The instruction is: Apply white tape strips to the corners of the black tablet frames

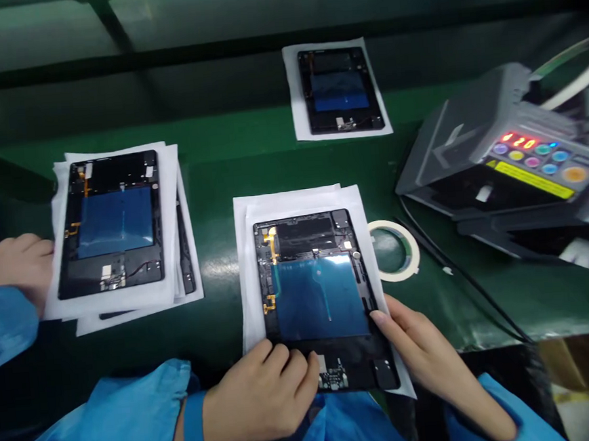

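Observation:
A tablet housing [329, 364] with exposed inner parts and a large blue-filmed battery [321, 296] lies on white sheets in front of me. My left hand [264, 393], with a blue wristband, is closed over its lower left part beside a small circuit board [333, 375]. Its fingertips are hidden, so what they hold, if anything, cannot be seen. My right hand [427, 349] grips the housing's lower right edge and the sheets, thumb on top and fingers out of sight underneath.
Another person's hand [20, 262] touches a stack of sheets with a similar tablet housing [138, 270] at left. One more housing [345, 118] lies at the back. A tape roll [413, 248], a black cable [467, 278] and a grey machine with lit display [470, 125] are at right.

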Available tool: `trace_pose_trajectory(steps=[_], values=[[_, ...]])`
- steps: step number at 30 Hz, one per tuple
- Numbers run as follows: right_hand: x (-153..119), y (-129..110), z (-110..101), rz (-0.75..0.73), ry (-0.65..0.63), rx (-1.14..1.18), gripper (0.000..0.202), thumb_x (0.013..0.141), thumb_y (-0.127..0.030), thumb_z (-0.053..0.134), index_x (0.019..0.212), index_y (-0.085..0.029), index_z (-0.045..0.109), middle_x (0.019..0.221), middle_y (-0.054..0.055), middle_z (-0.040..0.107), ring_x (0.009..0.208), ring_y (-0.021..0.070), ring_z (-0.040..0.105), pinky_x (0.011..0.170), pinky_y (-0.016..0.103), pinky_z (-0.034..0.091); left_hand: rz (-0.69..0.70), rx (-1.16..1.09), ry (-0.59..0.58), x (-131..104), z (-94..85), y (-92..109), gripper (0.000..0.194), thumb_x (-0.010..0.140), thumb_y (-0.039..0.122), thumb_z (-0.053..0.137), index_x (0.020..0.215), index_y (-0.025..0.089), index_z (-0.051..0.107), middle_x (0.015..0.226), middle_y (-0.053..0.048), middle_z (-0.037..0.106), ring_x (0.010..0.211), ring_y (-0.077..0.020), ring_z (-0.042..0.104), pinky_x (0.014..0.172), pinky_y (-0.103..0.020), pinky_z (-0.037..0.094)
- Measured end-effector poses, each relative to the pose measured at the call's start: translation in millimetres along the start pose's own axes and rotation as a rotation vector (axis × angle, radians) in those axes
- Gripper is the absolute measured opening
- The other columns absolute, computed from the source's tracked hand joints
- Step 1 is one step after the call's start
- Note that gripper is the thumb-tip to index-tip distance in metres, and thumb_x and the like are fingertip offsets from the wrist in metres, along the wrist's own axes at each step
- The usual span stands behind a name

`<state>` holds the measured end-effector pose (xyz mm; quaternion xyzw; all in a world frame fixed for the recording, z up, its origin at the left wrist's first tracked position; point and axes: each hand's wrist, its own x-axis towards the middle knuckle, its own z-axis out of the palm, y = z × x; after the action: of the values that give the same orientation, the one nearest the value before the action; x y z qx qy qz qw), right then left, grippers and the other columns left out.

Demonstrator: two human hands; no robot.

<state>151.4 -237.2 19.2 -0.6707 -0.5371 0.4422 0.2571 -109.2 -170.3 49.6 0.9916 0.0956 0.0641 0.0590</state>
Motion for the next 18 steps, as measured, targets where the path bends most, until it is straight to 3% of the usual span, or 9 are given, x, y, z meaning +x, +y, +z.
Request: trace_pose_trajectory(steps=[2,4,7,9,13,15,18], values=[[-0.4,3.6,-0.9,-0.045,0.103,-0.197,0.043,0.099,-0.041,0.042,0.136,-0.022,0.054,0.061,-0.004,0.062,0.053,0.015,0.06,0.05,0.023,0.045,0.001,0.01,-0.009,2.1,3.8,-4.6,0.035,0.09,0.027,0.063,0.119,0.007,0.062,0.087,-0.006,0.065,0.07,-0.019,0.056,0.061,-0.035,0.037],[-1.0,13.1,-11.2,-0.122,0.362,-0.488,0.046,0.097,-0.036,0.05,0.14,-0.02,0.05,0.059,-0.005,0.062,0.046,0.0132,0.056,0.047,0.023,0.041,0.003,0.011,-0.009,3.8,8.3,-8.7,0.037,0.087,0.027,0.066,0.118,0.008,0.062,0.085,-0.005,0.065,0.069,-0.0193,0.055,0.062,-0.035,0.036],[-4.8,36.5,-48.1,-0.231,0.826,-0.962,0.048,0.088,-0.032,0.064,0.134,-0.018,0.054,0.085,0.007,0.072,0.067,0.0211,0.067,0.061,0.03,0.048,0.007,0.001,-0.002,4.8,14.3,-12.3,0.039,0.084,0.027,0.07,0.118,0.009,0.062,0.085,-0.003,0.064,0.07,-0.0199,0.054,0.065,-0.036,0.036],[-9.8,53.8,-79.4,-0.268,1.012,-1.176,0.055,0.085,-0.033,0.068,0.135,-0.015,0.053,0.1,0.018,0.071,0.086,0.0319,0.068,0.07,0.038,0.052,0.006,-0.005,0.008,4.8,16.3,-13.4,0.041,0.083,0.028,0.071,0.119,0.009,0.061,0.085,-0.003,0.064,0.071,-0.0203,0.054,0.067,-0.036,0.035],[-20.3,78.9,-122.3,-0.219,0.997,-1.287,0.061,0.088,-0.032,0.062,0.144,-0.016,0.044,0.112,0.024,0.066,0.099,0.0399,0.065,0.076,0.045,0.052,0.013,-0.008,0.018,6.2,15.9,-15.0,0.04,0.084,0.029,0.071,0.117,0.009,0.061,0.083,-0.003,0.063,0.072,-0.02,0.054,0.067,-0.036,0.034],[-24.2,85.0,-130.0,-0.158,0.961,-1.258,0.059,0.09,-0.031,0.056,0.146,-0.02,0.042,0.117,0.022,0.065,0.102,0.0407,0.064,0.078,0.047,0.052,0.022,-0.008,0.007,7.7,15.3,-15.3,0.038,0.085,0.028,0.069,0.118,0.009,0.061,0.082,-0.003,0.062,0.071,-0.0194,0.054,0.067,-0.036,0.034],[-27.6,89.3,-135.5,-0.187,0.922,-1.158,0.054,0.093,-0.033,0.049,0.146,-0.027,0.045,0.118,0.02,0.064,0.103,0.0421,0.063,0.078,0.05,0.05,0.02,-0.007,-0.009,9.3,14.5,-14.1,0.036,0.087,0.027,0.068,0.117,0.009,0.061,0.081,-0.003,0.062,0.069,-0.0188,0.053,0.065,-0.035,0.034]])
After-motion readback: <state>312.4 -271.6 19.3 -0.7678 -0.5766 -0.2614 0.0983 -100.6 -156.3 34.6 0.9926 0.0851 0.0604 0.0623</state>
